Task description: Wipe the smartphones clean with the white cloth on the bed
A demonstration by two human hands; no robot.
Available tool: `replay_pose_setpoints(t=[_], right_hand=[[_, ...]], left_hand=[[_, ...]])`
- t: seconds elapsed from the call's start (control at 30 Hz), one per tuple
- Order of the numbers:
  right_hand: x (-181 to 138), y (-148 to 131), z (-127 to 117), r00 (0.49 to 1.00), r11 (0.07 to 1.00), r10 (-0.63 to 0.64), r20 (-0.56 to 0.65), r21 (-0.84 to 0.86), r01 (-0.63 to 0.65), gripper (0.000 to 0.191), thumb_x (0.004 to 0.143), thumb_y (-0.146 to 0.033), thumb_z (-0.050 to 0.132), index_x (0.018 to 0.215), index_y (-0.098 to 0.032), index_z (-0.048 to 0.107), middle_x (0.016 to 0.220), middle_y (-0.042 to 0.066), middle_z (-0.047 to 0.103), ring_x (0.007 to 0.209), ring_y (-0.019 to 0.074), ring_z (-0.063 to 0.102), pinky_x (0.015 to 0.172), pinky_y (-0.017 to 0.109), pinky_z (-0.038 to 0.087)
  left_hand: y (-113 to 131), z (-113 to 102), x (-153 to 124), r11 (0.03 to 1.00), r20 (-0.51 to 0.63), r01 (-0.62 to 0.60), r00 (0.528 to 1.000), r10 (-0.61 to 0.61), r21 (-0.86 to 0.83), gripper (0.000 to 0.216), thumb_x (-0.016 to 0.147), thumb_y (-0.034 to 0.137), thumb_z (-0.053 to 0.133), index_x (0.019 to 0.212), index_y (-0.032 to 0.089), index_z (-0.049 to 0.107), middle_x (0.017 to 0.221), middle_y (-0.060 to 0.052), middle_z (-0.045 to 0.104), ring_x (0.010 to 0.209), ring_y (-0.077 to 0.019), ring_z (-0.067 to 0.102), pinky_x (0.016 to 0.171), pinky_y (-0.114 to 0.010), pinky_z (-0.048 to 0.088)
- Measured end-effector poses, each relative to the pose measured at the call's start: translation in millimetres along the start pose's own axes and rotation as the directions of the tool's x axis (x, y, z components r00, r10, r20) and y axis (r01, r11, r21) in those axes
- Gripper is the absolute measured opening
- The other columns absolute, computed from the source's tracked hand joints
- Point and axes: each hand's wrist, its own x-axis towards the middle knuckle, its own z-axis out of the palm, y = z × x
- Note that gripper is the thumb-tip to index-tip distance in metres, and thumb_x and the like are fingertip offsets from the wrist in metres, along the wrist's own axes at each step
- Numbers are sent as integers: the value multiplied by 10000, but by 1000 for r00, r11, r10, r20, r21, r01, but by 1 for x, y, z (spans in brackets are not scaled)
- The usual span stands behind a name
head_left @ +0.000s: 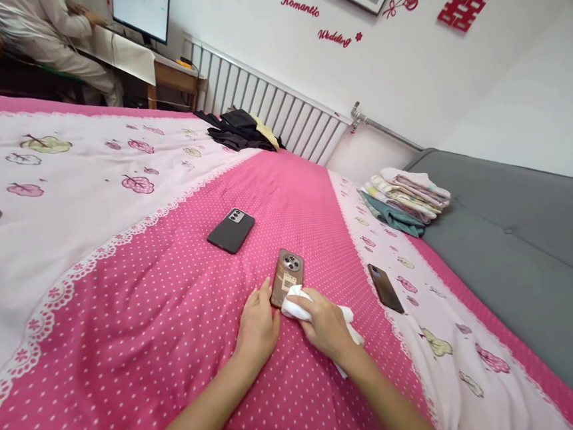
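Observation:
A brown smartphone [281, 269] with a round camera ring and a paper label lies back up on the pink dotted bedspread. My left hand [256, 321] grips its left edge and lower corner, fingers along the side and thumb low down. In my right hand [326, 324] is a bunched white cloth [295, 301], pressed on the lower right part of the phone's back; its loose end trails under the wrist. Part of the phone is hidden by the cloth. Up and left of my hands rests a dark grey smartphone [232, 232], back up. Another brown smartphone [386, 289] lies to the right.
The bedspread [174, 305] spreads beneath everything, slightly wrinkled. Folded clothes [405, 194] are stacked by the grey headboard [523, 234]. Dark clothes [241, 128] lie near the metal rail [276, 102]. At the far left a person [50, 35] sits at a desk with a monitor [141, 13].

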Motion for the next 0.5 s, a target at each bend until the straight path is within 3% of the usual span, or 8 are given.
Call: replay_pose_setpoints(t=[0.13, 0.33, 0.5], right_hand=[[19, -6, 9, 1000, 999, 13, -25, -47, -14, 418, 791, -136, 485, 1164, -292, 592, 1190, 46, 548, 1030, 183, 524, 877, 277, 406], [89, -4, 20, 990, 973, 99, -96, -198, -116, 330, 874, -242, 416, 1150, -304, 586, 1152, 43, 560, 1011, 192, 511, 850, 287, 387], [136, 14, 19, 972, 942, 230, -41, -243, -233, 338, 892, -256, 387, 1172, -313, 567, 1145, 48, 560, 1025, 187, 515, 849, 291, 372]], left_hand=[[1, 2, 0, 999, 16, 50, 999, -50, -16, 619, 743, 76, 440, 1337, -1, 287, 1149, -193, 567, 1099, -263, 517, 969, -416, 419], [1, 3, 1, 997, 46, 82, 996, -81, -6, 671, 745, 90, 439, 1375, 22, 219, 1177, -192, 558, 1131, -261, 502, 977, -430, 406], [4, 1, 1, 995, 57, 100, 993, -99, -13, 671, 752, 101, 445, 1379, 32, 218, 1182, -168, 567, 1157, -268, 479, 995, -433, 390]])
